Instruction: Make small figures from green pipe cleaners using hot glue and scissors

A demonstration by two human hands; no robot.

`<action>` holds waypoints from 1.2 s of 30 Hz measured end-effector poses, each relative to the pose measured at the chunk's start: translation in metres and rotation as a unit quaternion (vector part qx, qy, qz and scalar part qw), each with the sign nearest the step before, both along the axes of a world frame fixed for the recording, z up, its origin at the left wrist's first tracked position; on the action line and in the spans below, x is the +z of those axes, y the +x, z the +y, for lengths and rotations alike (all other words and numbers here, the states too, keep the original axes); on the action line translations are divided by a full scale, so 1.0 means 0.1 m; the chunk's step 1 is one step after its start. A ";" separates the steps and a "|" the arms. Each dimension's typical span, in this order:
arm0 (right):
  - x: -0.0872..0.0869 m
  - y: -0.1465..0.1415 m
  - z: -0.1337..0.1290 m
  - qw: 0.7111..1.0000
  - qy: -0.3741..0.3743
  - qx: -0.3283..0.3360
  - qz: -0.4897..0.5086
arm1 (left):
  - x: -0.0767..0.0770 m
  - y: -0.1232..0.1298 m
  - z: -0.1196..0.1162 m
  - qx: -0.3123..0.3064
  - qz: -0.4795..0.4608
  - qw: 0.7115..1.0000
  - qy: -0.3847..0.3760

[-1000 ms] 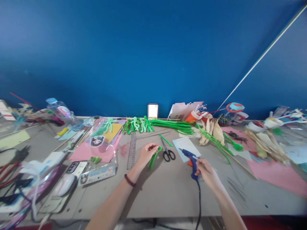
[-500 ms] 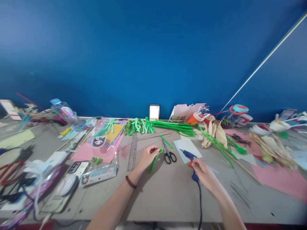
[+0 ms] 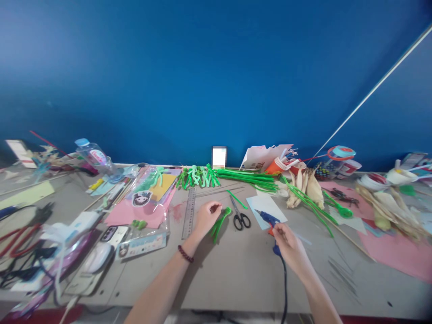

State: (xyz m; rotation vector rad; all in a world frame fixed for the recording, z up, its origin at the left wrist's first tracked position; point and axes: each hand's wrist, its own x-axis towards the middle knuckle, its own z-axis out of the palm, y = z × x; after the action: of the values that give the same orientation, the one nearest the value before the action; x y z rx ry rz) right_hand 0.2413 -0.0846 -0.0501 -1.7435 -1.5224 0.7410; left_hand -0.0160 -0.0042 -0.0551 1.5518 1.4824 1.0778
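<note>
At the middle of the table [image 3: 232, 279], your left hand [image 3: 205, 220] had its fingertips curled together beside the green stem bundle [image 3: 221, 222]; whether they pinched it could not be determined. Your right hand [image 3: 288, 245] gripped the blue glue gun [image 3: 270, 218]. Scissors [image 3: 239, 216] lay between; green pipe cleaners [image 3: 249, 177] lay along the far edge.

The scissors [image 3: 241, 220] lie in the middle of the bench [image 3: 222, 279]. The ruler [image 3: 189, 216] is to the left of them. The glue gun [image 3: 272, 224] is to their right, partly over a sheet of paper [image 3: 261, 203]. Behind the scissors, a long bundle of pipe cleaners [image 3: 253, 178] lies near the wall [image 3: 216, 81]. The bottle [image 3: 94, 154] is at the far left, near the wall.
</note>
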 end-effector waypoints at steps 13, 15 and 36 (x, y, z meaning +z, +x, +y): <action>-0.08 -0.79 0.09 0.975 -0.005 0.116 -0.188 | -0.12 -0.12 0.06 -0.047 0.239 0.968 0.065; -0.08 -0.81 0.07 0.975 -0.004 0.111 -0.193 | -0.08 -0.10 0.03 -0.039 0.267 0.960 0.078; 0.29 -0.72 0.43 0.985 -0.011 0.173 -0.015 | 0.09 0.10 -0.11 -0.047 0.045 0.990 0.126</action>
State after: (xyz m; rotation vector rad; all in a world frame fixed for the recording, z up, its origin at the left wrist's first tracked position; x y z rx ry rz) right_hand 0.1690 -0.0414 -0.0211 -1.5271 -1.8701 0.9077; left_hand -0.0059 -0.0148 -0.0460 1.8471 1.3567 1.1902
